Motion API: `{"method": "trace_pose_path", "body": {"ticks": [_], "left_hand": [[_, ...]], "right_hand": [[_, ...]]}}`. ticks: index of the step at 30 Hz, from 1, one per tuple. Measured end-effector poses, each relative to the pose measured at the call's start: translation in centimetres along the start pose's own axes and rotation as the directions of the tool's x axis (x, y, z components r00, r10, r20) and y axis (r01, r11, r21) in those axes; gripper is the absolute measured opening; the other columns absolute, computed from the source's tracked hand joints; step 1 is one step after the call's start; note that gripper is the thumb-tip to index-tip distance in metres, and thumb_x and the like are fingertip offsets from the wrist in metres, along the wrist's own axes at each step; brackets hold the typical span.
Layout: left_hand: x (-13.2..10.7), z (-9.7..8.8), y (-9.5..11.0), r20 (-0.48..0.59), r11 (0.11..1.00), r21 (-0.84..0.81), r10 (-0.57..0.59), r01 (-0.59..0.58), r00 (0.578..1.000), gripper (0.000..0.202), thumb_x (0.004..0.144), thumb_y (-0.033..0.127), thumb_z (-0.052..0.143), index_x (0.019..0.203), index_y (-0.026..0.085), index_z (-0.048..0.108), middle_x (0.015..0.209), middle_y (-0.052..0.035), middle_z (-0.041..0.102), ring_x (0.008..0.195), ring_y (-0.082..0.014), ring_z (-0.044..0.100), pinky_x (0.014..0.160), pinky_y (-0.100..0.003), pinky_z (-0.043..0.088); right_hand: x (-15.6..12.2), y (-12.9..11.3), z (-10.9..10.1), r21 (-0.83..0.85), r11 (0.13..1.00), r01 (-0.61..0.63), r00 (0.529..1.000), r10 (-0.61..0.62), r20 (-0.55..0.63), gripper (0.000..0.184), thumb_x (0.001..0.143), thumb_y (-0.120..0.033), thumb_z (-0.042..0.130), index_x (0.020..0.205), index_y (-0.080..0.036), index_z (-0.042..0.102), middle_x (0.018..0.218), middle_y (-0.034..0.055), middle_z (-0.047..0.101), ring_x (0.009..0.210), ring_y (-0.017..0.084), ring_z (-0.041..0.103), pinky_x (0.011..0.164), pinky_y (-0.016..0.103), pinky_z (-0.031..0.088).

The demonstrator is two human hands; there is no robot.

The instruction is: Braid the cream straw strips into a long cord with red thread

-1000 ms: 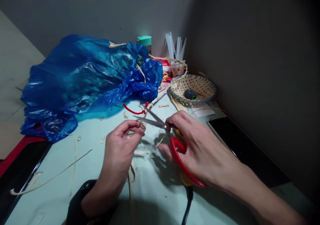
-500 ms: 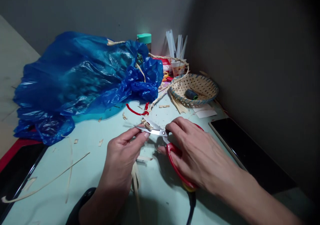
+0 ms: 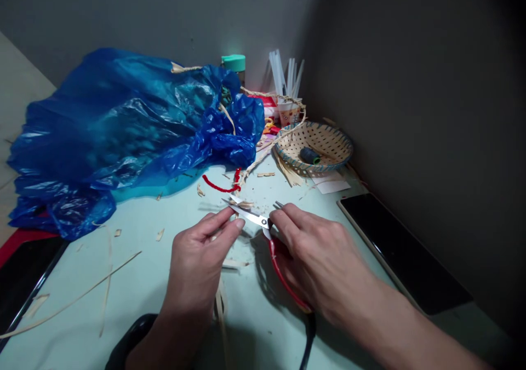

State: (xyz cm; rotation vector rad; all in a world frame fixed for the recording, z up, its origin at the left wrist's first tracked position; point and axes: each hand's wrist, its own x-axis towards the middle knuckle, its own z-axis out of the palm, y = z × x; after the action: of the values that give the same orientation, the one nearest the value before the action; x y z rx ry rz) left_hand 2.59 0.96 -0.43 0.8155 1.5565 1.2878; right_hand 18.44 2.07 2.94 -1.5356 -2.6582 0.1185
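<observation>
We see the scissors (image 3: 263,222) only in part — the right hand (image 3: 322,244) covers some of the handle (image 3: 280,271). Whether the left hand (image 3: 201,252) pinches the strands (image 3: 246,205) at the blades (image 3: 249,214), we cannot tell. The bag (image 3: 123,129) hides the lower bottle (image 3: 234,62) — and the left edge cuts off the black device (image 3: 28,271).

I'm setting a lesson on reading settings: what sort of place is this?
Probably a small craft corner: red-handled scissors are in the right hand, pale strips lie scattered on the light table, and a woven basket holds a dark spool.
</observation>
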Motion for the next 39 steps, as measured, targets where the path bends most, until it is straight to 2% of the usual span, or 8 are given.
{"method": "trace_pose_path", "body": {"ticks": [6, 12, 23, 27, 29, 31, 35, 39], "left_hand": [[-0.1, -0.1, -0.5, 0.029, 0.998, 0.053, 0.026, -0.027, 0.999, 0.042, 0.067, 0.038, 0.077, 0.106, 0.024, 0.073, 0.1, -0.0035, 0.071, 0.089, -0.017, 0.063, 0.083, -0.027, 0.048], [-0.2, -0.1, -0.8, 0.04, 0.994, 0.078, 0.079, -0.082, 0.996, 0.038, 0.07, 0.038, 0.075, 0.105, 0.025, 0.073, 0.101, -0.0019, 0.07, 0.093, -0.0168, 0.062, 0.086, -0.026, 0.046], [0.2, 0.0, -0.5, -0.002, 0.965, 0.188, 0.187, -0.184, 0.982, 0.031, 0.068, 0.035, 0.076, 0.097, 0.024, 0.075, 0.091, -0.0023, 0.071, 0.081, -0.0149, 0.061, 0.072, -0.024, 0.047], [0.1, -0.1, -0.5, 0.071, 0.986, 0.13, 0.099, -0.108, 0.993, 0.037, 0.071, 0.039, 0.073, 0.104, 0.021, 0.073, 0.092, -0.0039, 0.069, 0.084, -0.0156, 0.06, 0.076, -0.026, 0.046], [-0.1, -0.1, -0.3, 0.119, 0.996, 0.088, 0.02, -0.03, 0.993, 0.045, 0.072, 0.04, 0.072, 0.111, 0.018, 0.069, 0.087, -0.0042, 0.068, 0.079, -0.015, 0.059, 0.072, -0.026, 0.046], [-0.3, 0.0, 0.0, 0.139, 0.998, 0.064, -0.019, 0.01, 0.99, 0.05, 0.073, 0.038, 0.072, 0.117, 0.016, 0.063, 0.077, -0.0017, 0.065, 0.071, -0.013, 0.057, 0.065, -0.025, 0.043], [-0.6, 0.1, 0.5, 0.156, 0.996, 0.092, 0.0, -0.014, 0.988, 0.048, 0.076, 0.038, 0.068, 0.118, 0.017, 0.058, 0.066, 0.0012, 0.061, 0.066, -0.0118, 0.053, 0.056, -0.021, 0.036], [-0.9, 0.0, 0.5, 0.158, 0.976, 0.211, 0.021, -0.054, 0.987, 0.046, 0.079, 0.042, 0.063, 0.119, 0.018, 0.057, 0.072, -0.0015, 0.066, 0.068, -0.0133, 0.054, 0.053, -0.022, 0.032]], "right_hand": [[-0.3, 0.0, 0.1, -0.079, 0.997, 0.011, 0.999, -0.014, -0.037, 0.011, 0.085, -0.011, 0.046, 0.088, -0.018, 0.054, 0.084, 0.0053, 0.058, 0.069, 0.019, 0.057, 0.052, 0.031, 0.025], [-0.4, 0.0, -0.5, -0.123, 0.992, 0.003, 1.0, -0.002, 0.007, 0.016, 0.083, -0.006, 0.045, 0.087, -0.016, 0.056, 0.084, 0.0073, 0.061, 0.064, 0.018, 0.058, 0.049, 0.03, 0.022], [-0.1, 0.5, -1.5, -0.172, 0.985, 0.001, 1.0, 0.002, 0.015, 0.016, 0.081, -0.009, 0.046, 0.089, -0.017, 0.057, 0.082, 0.0053, 0.061, 0.057, 0.019, 0.057, 0.046, 0.03, 0.017], [0.0, 1.7, -2.2, -0.135, 0.987, -0.083, 0.994, 0.072, -0.087, 0.011, 0.084, -0.023, 0.049, 0.091, -0.019, 0.056, 0.088, 0.0046, 0.06, 0.062, 0.018, 0.057, 0.048, 0.03, 0.021], [0.0, 2.4, -2.4, -0.132, 0.98, -0.151, 0.979, 0.13, -0.156, 0.012, 0.086, -0.027, 0.048, 0.091, -0.019, 0.055, 0.089, 0.0049, 0.059, 0.065, 0.018, 0.057, 0.05, 0.029, 0.023], [0.1, 2.9, -2.4, -0.155, 0.966, -0.208, 0.969, 0.183, -0.164, 0.011, 0.087, -0.026, 0.047, 0.089, -0.018, 0.054, 0.087, 0.0052, 0.059, 0.065, 0.018, 0.055, 0.05, 0.03, 0.023], [0.3, 3.6, -1.8, -0.189, 0.95, -0.25, 0.96, 0.218, -0.174, 0.013, 0.089, -0.024, 0.045, 0.095, -0.018, 0.054, 0.093, 0.0061, 0.058, 0.064, 0.017, 0.053, 0.049, 0.03, 0.022], [0.4, 4.5, -1.1, -0.159, 0.963, -0.22, 0.957, 0.181, -0.228, 0.026, 0.088, -0.017, 0.044, 0.113, -0.017, 0.051, 0.1, 0.0085, 0.056, 0.077, 0.02, 0.054, 0.057, 0.029, 0.033]]}}
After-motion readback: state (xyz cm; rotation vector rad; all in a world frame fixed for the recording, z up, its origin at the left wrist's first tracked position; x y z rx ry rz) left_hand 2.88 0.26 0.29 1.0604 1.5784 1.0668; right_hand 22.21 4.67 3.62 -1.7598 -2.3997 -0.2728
